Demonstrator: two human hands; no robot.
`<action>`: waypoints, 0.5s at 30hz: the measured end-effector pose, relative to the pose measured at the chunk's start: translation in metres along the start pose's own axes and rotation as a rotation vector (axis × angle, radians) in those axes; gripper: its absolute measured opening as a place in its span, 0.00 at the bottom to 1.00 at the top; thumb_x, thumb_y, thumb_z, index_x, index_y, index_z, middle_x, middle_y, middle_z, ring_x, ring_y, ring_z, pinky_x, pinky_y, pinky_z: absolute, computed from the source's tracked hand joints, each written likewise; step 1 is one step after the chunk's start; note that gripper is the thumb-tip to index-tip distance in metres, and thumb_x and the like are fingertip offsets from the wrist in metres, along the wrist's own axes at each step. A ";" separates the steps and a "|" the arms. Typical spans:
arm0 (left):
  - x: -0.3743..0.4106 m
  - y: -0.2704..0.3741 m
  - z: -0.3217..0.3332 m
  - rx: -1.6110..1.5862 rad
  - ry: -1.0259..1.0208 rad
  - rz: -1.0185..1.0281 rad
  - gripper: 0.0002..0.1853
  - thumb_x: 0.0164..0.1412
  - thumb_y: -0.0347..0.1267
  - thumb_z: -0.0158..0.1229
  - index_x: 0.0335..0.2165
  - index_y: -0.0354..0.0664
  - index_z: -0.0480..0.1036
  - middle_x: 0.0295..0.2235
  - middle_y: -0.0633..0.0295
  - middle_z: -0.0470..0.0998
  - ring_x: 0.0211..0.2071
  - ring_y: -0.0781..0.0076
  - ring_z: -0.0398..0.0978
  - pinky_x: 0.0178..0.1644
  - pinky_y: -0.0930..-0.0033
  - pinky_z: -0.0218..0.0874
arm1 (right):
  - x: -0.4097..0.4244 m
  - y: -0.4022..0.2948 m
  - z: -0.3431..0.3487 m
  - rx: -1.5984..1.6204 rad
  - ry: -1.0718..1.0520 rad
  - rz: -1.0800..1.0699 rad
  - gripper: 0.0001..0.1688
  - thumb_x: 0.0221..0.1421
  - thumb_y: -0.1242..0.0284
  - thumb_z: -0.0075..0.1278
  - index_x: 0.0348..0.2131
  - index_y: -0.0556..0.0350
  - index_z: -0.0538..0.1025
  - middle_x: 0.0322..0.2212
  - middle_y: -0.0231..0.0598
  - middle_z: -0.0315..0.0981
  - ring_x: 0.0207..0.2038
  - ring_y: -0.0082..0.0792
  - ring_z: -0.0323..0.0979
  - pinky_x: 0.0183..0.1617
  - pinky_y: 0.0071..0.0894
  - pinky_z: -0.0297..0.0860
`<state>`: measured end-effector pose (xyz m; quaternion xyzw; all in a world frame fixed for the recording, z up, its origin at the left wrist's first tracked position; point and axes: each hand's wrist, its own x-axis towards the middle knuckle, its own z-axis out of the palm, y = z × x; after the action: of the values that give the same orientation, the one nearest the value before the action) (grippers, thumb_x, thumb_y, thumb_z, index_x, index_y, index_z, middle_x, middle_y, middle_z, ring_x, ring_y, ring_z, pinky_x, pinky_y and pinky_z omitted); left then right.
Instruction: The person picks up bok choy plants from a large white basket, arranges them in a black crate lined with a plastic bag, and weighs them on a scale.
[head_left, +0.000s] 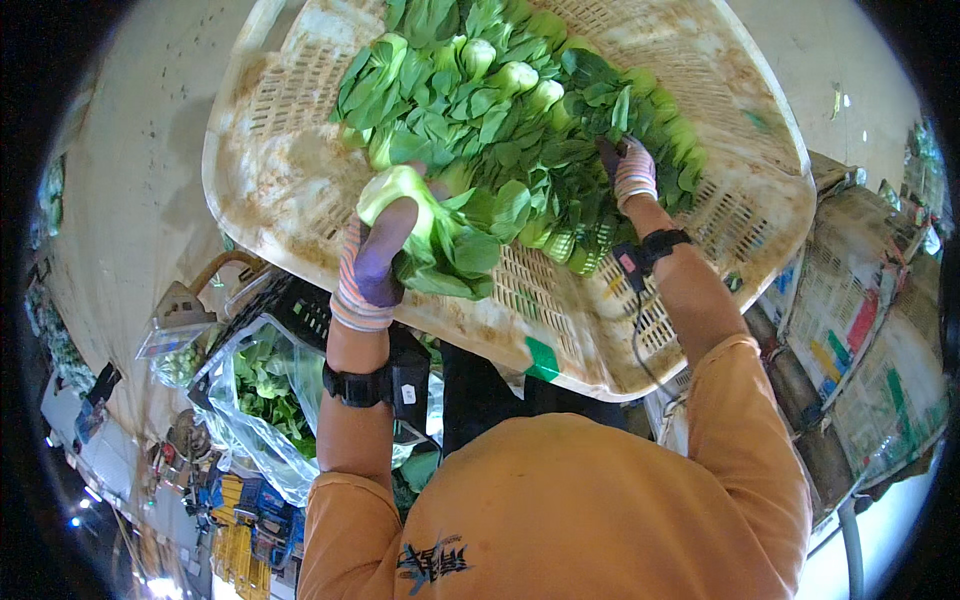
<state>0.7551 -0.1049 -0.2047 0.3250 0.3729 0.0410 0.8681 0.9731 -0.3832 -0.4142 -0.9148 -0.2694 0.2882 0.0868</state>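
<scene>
My left hand (375, 255), in a striped glove with a purple palm, grips a head of bok choy (442, 232) by its pale base, leaves pointing right. It is above the near left wall of a large, stained plastic basket (285, 172). Inside the basket lies a broad pile of bok choy (480, 112), several white bases facing up. My right hand (632, 169), gloved too, reaches into the dark leaves on the pile's right side. Its fingertips touch the leaves and are partly hidden, so whether they grip any is unclear.
Below left, a black crate (300, 307) lined with a clear plastic bag (262, 457) holds leafy greens (270, 397). A scale-like device (176, 322) stands left of it. Stained stacked crates (862, 330) are at the right. A cable (640, 337) hangs from my right wrist strap (664, 244).
</scene>
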 end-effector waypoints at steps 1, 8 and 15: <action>0.003 -0.002 -0.003 0.043 0.002 0.011 0.23 0.54 0.34 0.56 0.48 0.37 0.65 0.40 0.55 0.74 0.40 0.65 0.72 0.45 0.63 0.65 | -0.004 -0.006 0.009 -0.281 -0.214 -0.085 0.14 0.50 0.70 0.48 0.38 0.50 0.76 0.36 0.29 0.74 0.40 0.29 0.68 0.44 0.24 0.63; 0.000 0.004 0.002 -0.001 0.032 -0.025 0.29 0.55 0.42 0.54 0.50 0.37 0.61 0.40 0.52 0.72 0.41 0.60 0.71 0.46 0.59 0.65 | -0.069 -0.046 0.051 0.015 -0.492 0.138 0.16 0.52 0.63 0.44 0.31 0.56 0.76 0.32 0.44 0.75 0.36 0.46 0.73 0.38 0.38 0.68; 0.000 0.006 0.000 -0.195 -0.036 -0.075 0.27 0.53 0.38 0.56 0.49 0.37 0.63 0.40 0.52 0.72 0.41 0.63 0.71 0.45 0.61 0.65 | -0.041 -0.085 -0.004 -0.307 -0.349 -0.045 0.14 0.50 0.68 0.43 0.37 0.52 0.74 0.31 0.49 0.74 0.37 0.47 0.73 0.37 0.40 0.69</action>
<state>0.7557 -0.1004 -0.2009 0.2252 0.3634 0.0386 0.9032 0.9096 -0.3337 -0.3650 -0.8472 -0.3415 0.3959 -0.0949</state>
